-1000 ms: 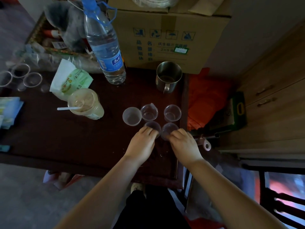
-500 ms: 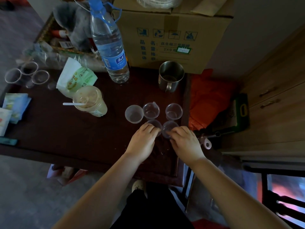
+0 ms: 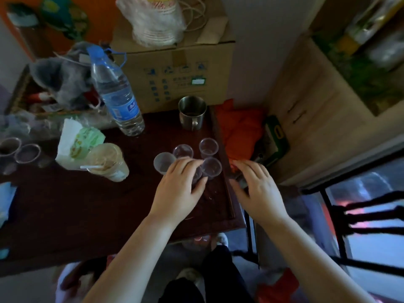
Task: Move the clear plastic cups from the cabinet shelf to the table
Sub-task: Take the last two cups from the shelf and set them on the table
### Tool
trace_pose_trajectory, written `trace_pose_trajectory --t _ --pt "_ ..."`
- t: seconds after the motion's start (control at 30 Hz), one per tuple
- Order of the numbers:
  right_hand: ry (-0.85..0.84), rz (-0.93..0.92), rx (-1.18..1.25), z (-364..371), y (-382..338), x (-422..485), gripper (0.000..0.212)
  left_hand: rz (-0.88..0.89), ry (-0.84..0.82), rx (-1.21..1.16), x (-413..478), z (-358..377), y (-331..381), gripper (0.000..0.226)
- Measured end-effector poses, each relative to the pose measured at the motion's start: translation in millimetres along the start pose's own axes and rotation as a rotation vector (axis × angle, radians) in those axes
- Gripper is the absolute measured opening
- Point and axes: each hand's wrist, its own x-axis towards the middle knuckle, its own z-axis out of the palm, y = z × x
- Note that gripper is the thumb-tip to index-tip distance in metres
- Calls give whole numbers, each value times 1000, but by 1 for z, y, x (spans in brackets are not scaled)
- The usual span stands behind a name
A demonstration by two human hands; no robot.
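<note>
Several clear plastic cups stand close together near the right edge of the dark table: one at the left, two at the back and one at the front right. My left hand covers another cup, with fingers over its rim and thumb beside it. My right hand hovers past the table's right edge with fingers spread, holding nothing. The wooden cabinet stands at the right, its open shelf blurred.
A water bottle, a metal mug and a cardboard box stand behind the cups. A lidded drink with a straw and a tissue pack sit left. More clear cups are far left. A black chair is right.
My right hand has let go of its cup and moved right, off the table edge. My left hand stays on its cup. The view has tilted up toward the cabinet.
</note>
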Motion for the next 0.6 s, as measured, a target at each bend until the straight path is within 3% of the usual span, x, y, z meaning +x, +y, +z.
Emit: trace_pose_trajectory --t 0.27,0.6 --pt "209 253 -78 -64 -73 -85 61 277 -93 -39 -26 -61 61 50" --pt "516 606 -157 -163 -91 -241 64 744 -218 -83 -77 -66 213 59"
